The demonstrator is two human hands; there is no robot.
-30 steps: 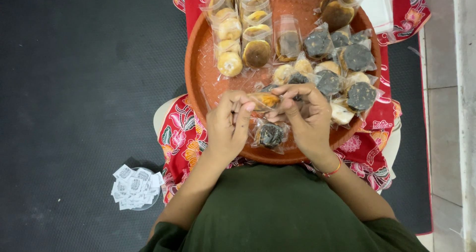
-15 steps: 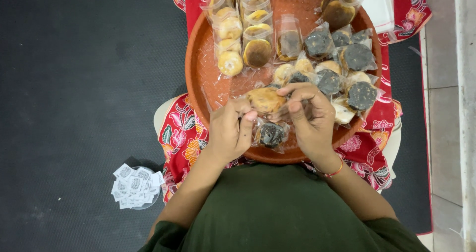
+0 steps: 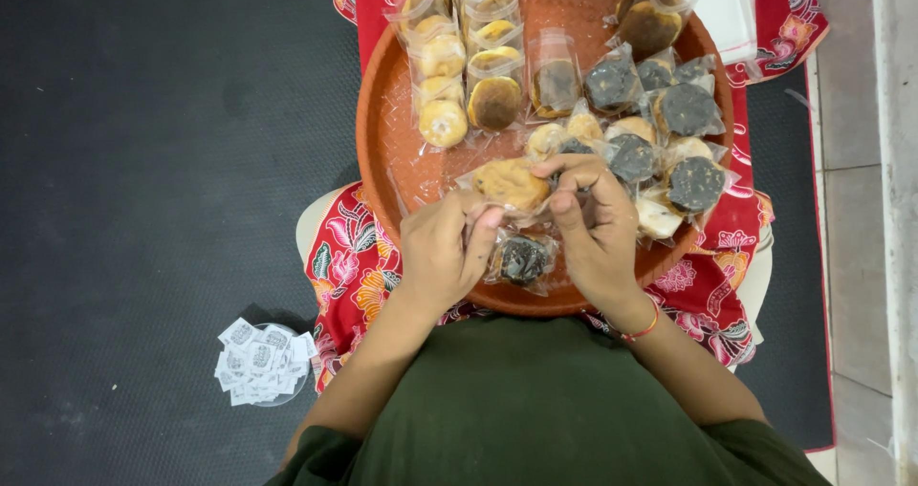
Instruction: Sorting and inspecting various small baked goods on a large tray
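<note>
Round orange tray (image 3: pixel 382 151) on the red floral cloth (image 3: pixel 349 266), heaped with wrapped cookies (too overlapped to count). Both hands pinch one golden cookie in clear wrap (image 3: pixel 512 184) at the tray's near edge: left hand (image 3: pixel 442 249) on its left end, right hand (image 3: pixel 595 220) closed on its right. One dark wrapped cookie (image 3: pixel 521 259) lies just below, between them.

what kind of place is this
Probably a home or small snack-packing spot on the floor: a round orange plastic tray of clear-wrapped cookies on a red floral cloth, a dark floor mat, and a small dish of white sachets.
</note>
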